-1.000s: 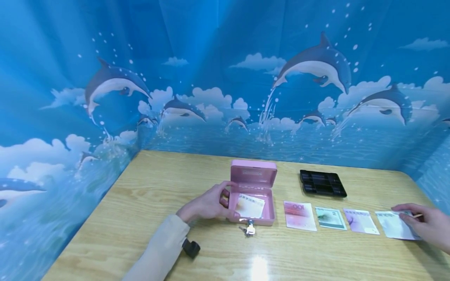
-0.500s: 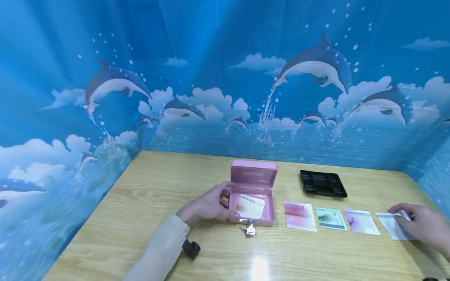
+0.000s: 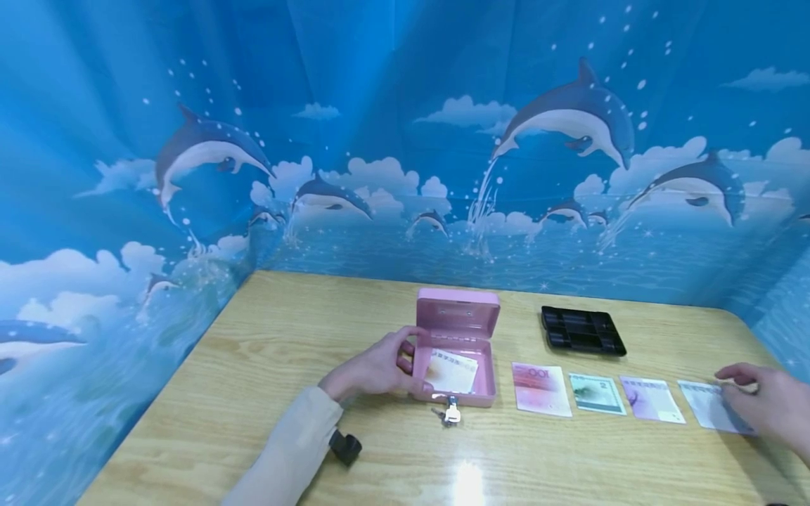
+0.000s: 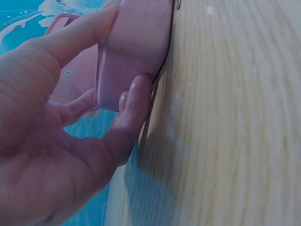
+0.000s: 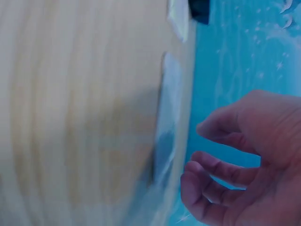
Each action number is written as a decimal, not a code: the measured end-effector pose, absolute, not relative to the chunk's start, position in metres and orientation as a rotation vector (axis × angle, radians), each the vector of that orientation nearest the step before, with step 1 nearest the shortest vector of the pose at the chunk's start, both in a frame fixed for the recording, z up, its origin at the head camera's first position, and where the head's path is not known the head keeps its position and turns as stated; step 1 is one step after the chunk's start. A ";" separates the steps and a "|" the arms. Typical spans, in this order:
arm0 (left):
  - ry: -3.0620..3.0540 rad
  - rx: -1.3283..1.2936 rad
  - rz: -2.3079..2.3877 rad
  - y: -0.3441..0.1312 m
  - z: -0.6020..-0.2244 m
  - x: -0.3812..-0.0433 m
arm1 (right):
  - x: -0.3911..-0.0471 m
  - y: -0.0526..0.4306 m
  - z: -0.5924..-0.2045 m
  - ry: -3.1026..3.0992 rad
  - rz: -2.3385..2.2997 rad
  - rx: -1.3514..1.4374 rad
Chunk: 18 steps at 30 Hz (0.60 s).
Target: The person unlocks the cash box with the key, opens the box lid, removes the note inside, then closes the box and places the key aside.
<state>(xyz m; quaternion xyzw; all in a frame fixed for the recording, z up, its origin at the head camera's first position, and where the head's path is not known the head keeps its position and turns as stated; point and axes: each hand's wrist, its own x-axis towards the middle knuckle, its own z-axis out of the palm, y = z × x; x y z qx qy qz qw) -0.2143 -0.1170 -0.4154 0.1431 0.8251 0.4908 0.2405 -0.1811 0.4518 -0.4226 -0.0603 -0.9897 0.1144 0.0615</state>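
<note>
My left hand [image 3: 378, 367] grips the left side of an open pink cash box [image 3: 486, 376], thumb at the front edge and fingers toward the back. In the left wrist view its fingers press against the wall of the box. Inside the box lies a pale banknote [image 3: 457, 374], and keys [image 3: 451, 414] hang from the front lock. My right hand [image 3: 768, 406] hovers at the rightmost banknote [image 3: 707, 404], fingers loosely bent with nothing between them. The right wrist view shows that hand [image 5: 254, 165] apart from the note on the table.
Left of that note lie a purple banknote [image 3: 652, 399], a green banknote [image 3: 596, 393] and a red 100 banknote [image 3: 541, 389] in a row. A black compartment tray [image 3: 582, 330] sits behind them. A dolphin-print curtain [image 3: 392, 140] borders the wooden table [image 3: 278, 323].
My right hand has let go of the rightmost banknote and drawn back slightly to the right; the note now lies on the table. My left hand has kept its grip on the cash box.
</note>
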 end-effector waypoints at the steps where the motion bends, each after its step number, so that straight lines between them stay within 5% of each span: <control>1: 2.259 0.396 1.342 -0.117 -0.415 -0.214 | -0.181 0.450 -0.420 -2.974 0.359 -0.132; 18: 2.265 0.413 1.329 -0.116 -0.416 -0.215 | -0.166 0.317 -0.395 -2.826 0.876 0.251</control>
